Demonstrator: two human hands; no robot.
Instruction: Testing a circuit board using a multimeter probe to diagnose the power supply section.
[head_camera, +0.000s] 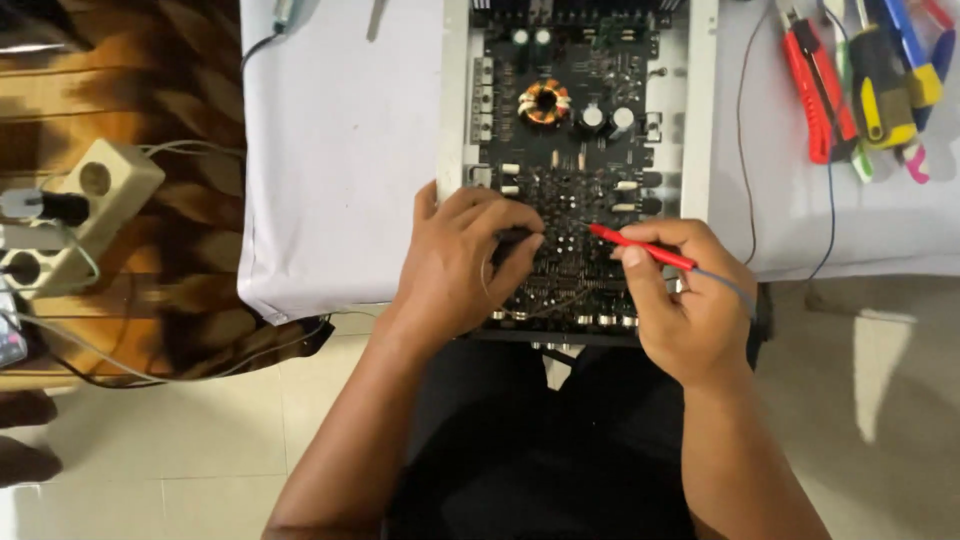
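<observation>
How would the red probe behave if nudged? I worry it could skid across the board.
The red probe looks thin, stiff and light, so it would probably shift easily. Its trailing lead seems floppy and may tug it sideways. The right hand pinches it pen-style, likely steadying the tip.

A low table covered with a white cloth (340, 150) fills the upper middle and right of the view, its front edge hanging over a floor of pale cream tiles (190, 450). At the left edge lies a brown and tan patterned mat (150, 90), carrying a beige power strip (75, 215) with grey cables. Soft daylight falls on the floor at the lower right.
</observation>
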